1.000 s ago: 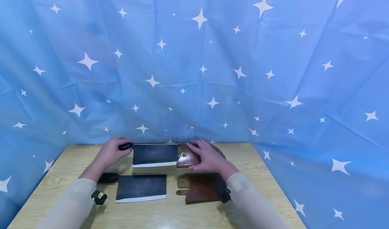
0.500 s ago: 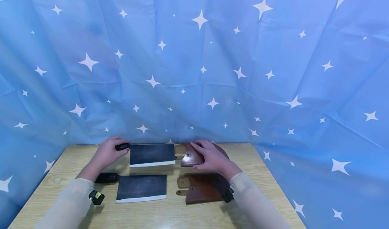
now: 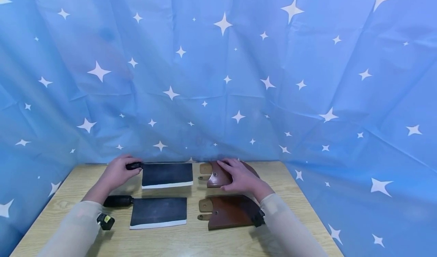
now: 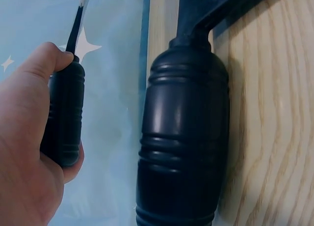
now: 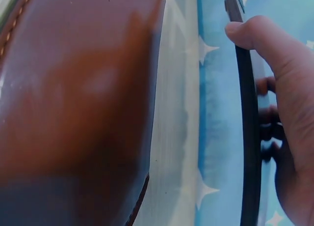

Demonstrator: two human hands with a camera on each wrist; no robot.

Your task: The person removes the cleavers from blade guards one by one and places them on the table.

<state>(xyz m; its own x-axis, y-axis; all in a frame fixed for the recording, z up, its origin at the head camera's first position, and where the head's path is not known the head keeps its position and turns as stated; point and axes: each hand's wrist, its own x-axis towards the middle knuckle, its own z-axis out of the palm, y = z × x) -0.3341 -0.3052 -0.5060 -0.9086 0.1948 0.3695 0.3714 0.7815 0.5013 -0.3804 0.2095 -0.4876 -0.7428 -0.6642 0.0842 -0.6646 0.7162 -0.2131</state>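
At the back of the table, my left hand [image 3: 117, 172] grips the black ridged handle [image 4: 68, 113] of a cleaver. Its dark blade [image 3: 167, 174] has a bright edge facing me. To its right, my right hand [image 3: 239, 176] holds a brown leather blade sheath [image 3: 216, 176], thumb on one side and fingers on the other in the right wrist view. A short gap separates blade tip and sheath; the sheath's two tan snap straps point toward the blade. A second cleaver [image 3: 158, 211] lies in front, and a second brown sheath [image 3: 228, 211] lies to its right.
The light wood table [image 3: 184, 243] ends at the back against a blue curtain [image 3: 205, 79] with white stars. The second cleaver's handle [image 4: 184, 127] lies close beside my left hand. The right forearm overlaps the front sheath's right end.
The held cleaver has moved left with my left hand and come away from the held sheath. My right hand has shifted the sheath slightly right. The front cleaver and sheath stay put.
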